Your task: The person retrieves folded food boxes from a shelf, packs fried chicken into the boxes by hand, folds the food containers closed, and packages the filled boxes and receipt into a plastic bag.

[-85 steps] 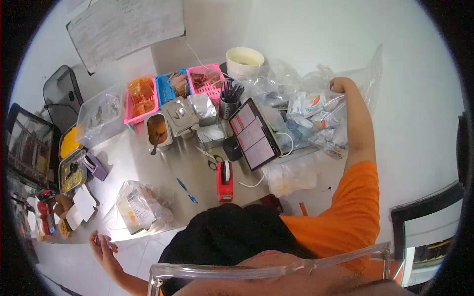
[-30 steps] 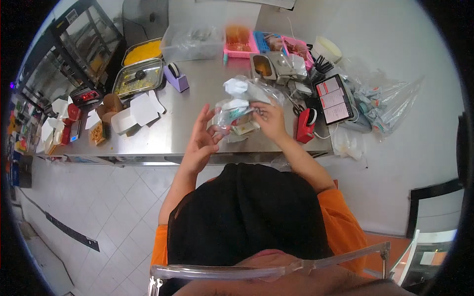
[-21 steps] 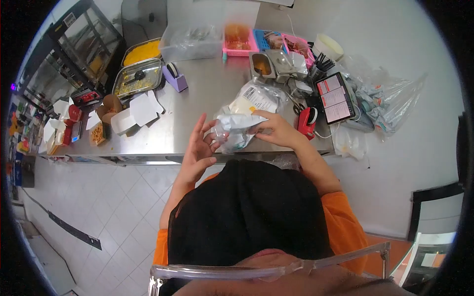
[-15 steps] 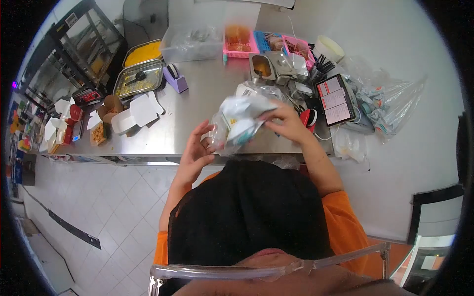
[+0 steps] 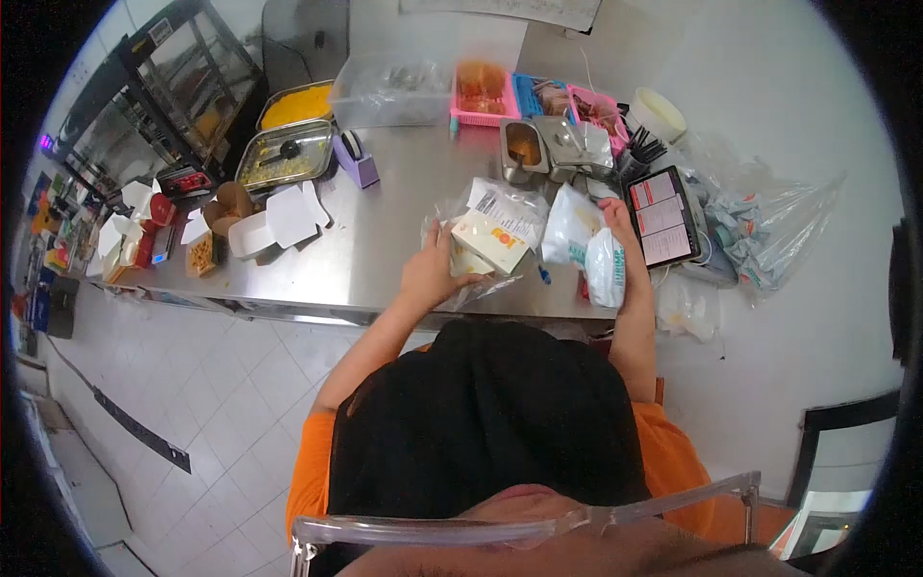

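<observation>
A clear plastic bag (image 5: 478, 287) lies near the counter's front edge, with a white and yellow printed box (image 5: 498, 240) and a white paper label or receipt (image 5: 510, 208) in or on it. My left hand (image 5: 428, 272) grips the bag's left side, thumb near the box's lower edge. To the right, my right hand (image 5: 620, 223) holds a white plastic bag (image 5: 574, 226) with teal lettering. A second white bundle (image 5: 606, 269) with similar print hangs below those fingers, against the wrist. Part of the right fingers is hidden by the plastic.
A tablet (image 5: 661, 216) stands right of my right hand. Behind are metal food pans (image 5: 524, 152), pink baskets (image 5: 481, 96) and a clear bin (image 5: 389, 91). A purple tape dispenser (image 5: 358, 163), open cartons (image 5: 293, 216) and a glass warming cabinet (image 5: 183, 96) stand left.
My right hand has carried the white plastic bag rightward, away from the box. My left hand has moved right and forward onto the clear bag. The camera view has shifted slightly.
</observation>
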A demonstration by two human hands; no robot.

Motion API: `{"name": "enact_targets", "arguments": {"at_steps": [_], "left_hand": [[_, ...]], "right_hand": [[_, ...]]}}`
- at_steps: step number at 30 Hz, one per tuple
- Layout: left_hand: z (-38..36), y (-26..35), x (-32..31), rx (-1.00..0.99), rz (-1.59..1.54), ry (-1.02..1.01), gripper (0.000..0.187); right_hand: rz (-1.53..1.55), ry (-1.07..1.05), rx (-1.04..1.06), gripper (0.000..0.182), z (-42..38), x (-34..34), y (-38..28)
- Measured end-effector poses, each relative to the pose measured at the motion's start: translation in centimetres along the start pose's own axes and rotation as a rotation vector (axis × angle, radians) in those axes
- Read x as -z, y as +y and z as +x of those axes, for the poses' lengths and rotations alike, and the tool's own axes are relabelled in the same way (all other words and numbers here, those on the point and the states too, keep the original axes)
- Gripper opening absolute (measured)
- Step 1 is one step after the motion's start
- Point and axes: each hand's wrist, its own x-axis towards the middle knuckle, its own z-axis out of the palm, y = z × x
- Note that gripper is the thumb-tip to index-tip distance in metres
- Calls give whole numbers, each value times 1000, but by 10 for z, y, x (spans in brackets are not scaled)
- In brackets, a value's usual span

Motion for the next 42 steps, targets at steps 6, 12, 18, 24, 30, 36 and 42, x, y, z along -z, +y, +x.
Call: {"name": "enact_targets", "arguments": {"at_steps": [6, 12, 18, 24, 30, 36, 42], "left_hand": [[31, -19, -7, -106, -26, -9, 95], [30, -8, -3, 1, -140, 7, 91], [19, -4, -4, 35, -205, 198, 98], [-11, 1, 11, -24, -284, 164, 92], [-3, -1, 8, -20, -287, 324, 81], [-18, -10, 16, -7, -357, 284, 66], [-61, -6, 44, 199, -1401, 8, 57]], "right_hand": [[414, -289, -261, 51, 21, 41, 80], [-58, -196, 155, 32, -30, -13, 41], [-18, -153, 26, 33, -39, -46, 24], [-209, -219, -91, 45, 44, -21, 126], [-359, -165, -36, 51, 36, -39, 114], [-668, -14, 184, 65, -13, -31, -4], [-510, 479, 1213, 51, 18, -98, 65]]}}
